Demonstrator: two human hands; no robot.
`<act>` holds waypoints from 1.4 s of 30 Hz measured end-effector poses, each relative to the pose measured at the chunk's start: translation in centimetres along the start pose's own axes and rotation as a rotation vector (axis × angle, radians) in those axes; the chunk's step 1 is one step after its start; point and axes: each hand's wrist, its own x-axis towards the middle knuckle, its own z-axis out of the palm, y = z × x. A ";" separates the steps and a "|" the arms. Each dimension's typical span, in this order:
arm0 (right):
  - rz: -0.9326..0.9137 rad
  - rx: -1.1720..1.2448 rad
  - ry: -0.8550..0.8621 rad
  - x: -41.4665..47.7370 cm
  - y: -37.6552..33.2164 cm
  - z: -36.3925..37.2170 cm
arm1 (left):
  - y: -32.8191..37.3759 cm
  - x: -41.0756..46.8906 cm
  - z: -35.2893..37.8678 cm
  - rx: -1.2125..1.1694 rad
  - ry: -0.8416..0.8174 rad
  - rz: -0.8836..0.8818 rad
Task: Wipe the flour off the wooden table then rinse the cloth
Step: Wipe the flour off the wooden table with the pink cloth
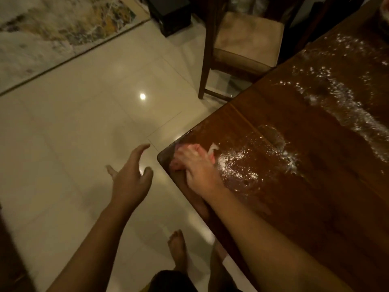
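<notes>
Pink-and-white cloth (212,149) sits bunched at the near corner of the dark brown wooden table (294,207). I see the right hand (196,165) curled onto it, just beside scattered white flour (237,163). The left hand (131,175) hangs spread and empty past the edge. I judge that a sweep this close to the corner could spill flour onto the glossy cream tiled floor (84,123). A cushioned wooden chair (242,39) stands beyond.
</notes>
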 end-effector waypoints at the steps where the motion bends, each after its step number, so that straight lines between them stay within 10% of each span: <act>1: -0.088 0.015 -0.088 -1.8 -0.4 0.1 | 0.8 1.1 0.3 0.037 -0.033 0.043; 6: -0.242 0.069 -0.180 -10.0 5.5 -3.4 | 3.7 4.0 3.9 0.274 -0.365 0.317; 11: 0.373 0.037 0.283 -11.1 7.4 -4.8 | 4.9 3.9 8.1 0.473 -0.545 0.362; 18: -0.023 -0.046 -0.025 -17.8 7.3 -4.9 | 5.9 4.4 9.9 0.535 -0.631 0.259; 25: 0.938 -0.184 0.206 -13.2 14.2 -10.6 | 6.2 5.3 10.3 0.644 -0.657 0.275; 33: 0.307 -0.366 -0.142 -15.1 16.7 -13.3 | 6.2 7.7 10.1 0.678 -0.698 0.292; 38: 0.888 -0.306 0.229 -11.6 21.3 -15.6 | 6.5 7.8 10.4 0.699 -0.677 0.248; 42: 0.884 -0.321 0.255 -4.4 20.2 -14.7 | 7.0 7.6 10.3 0.723 -0.665 0.217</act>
